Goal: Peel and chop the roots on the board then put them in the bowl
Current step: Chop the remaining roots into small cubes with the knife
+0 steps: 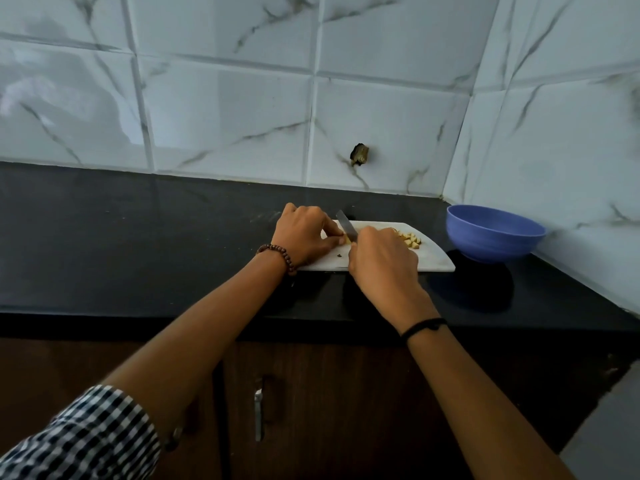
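White chopping board (434, 262) sits on the black counter (138, 237). Your left hand (304, 237) pinches a small yellow root bit (347, 240) w/ curled fingers at the board's far left. Your right hand (381, 263) is wrapped tight round the knife (346, 227); its blade is right beside that bit. Cut yellow cubes (410, 239) lie in a pile on the board, right of the knife. Blue bowl (491, 237) stands on the counter near the board's right end, not touching.

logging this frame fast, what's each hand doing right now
Left hand: pinches the yellow root piece on the cutting board.
Right hand: grips the knife, blade down at the root.
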Available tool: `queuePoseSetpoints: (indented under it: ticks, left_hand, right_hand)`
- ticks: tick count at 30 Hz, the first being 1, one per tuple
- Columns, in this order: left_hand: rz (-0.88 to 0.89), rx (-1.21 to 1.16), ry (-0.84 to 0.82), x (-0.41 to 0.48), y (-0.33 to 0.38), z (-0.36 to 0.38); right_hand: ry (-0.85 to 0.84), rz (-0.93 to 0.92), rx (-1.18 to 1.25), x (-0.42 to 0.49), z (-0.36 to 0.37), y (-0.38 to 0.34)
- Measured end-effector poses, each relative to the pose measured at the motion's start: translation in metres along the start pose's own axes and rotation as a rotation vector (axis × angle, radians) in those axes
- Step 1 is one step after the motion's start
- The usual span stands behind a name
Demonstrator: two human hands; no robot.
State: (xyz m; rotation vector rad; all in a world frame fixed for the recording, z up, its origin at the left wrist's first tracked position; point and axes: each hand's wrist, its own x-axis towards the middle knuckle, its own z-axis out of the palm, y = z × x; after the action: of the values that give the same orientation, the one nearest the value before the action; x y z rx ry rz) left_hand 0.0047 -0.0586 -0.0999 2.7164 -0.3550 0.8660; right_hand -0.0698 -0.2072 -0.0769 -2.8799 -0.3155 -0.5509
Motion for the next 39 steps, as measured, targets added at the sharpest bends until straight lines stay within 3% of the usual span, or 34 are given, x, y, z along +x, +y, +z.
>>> queuePoseSetpoints:
  ticks: [15,18,21,25,30,35,39]
  left_hand:
    - [0.024,0.085,-0.057,-0.002,0.001,-0.001]
    - [0.024,0.089,-0.047,-0.002,0.001,0.000]
    - [-0.031,0.079,0.028,-0.001,0.000,-0.001]
    - [-0.210,0.059,0.113,-0.001,-0.013,-0.005]
    - [-0.303,0.144,0.075,-0.002,-0.018,-0.003]
    - [-0.321,0.144,0.075,-0.001,-0.014,-0.005]
    - [-0.162,0.104,0.131,0.001,-0.007,-0.006]
  right_hand:
    - [-0.110,0.001,0.013,-0.027,-0.011,0.018]
    - [-0.132,0.025,0.135,-0.028,-0.013,0.032]
    - [-0.184,0.082,0.419,-0.028,-0.020,0.046]
    - [-0.035,0.126,0.627,-0.020,-0.015,0.056]
    - [0.056,0.151,0.787,-0.013,0.000,0.062]
    - [0.031,0.197,0.918,-0.010,0.007,0.067]
    - [0.002,0.214,0.941,-0.009,0.008,0.067]
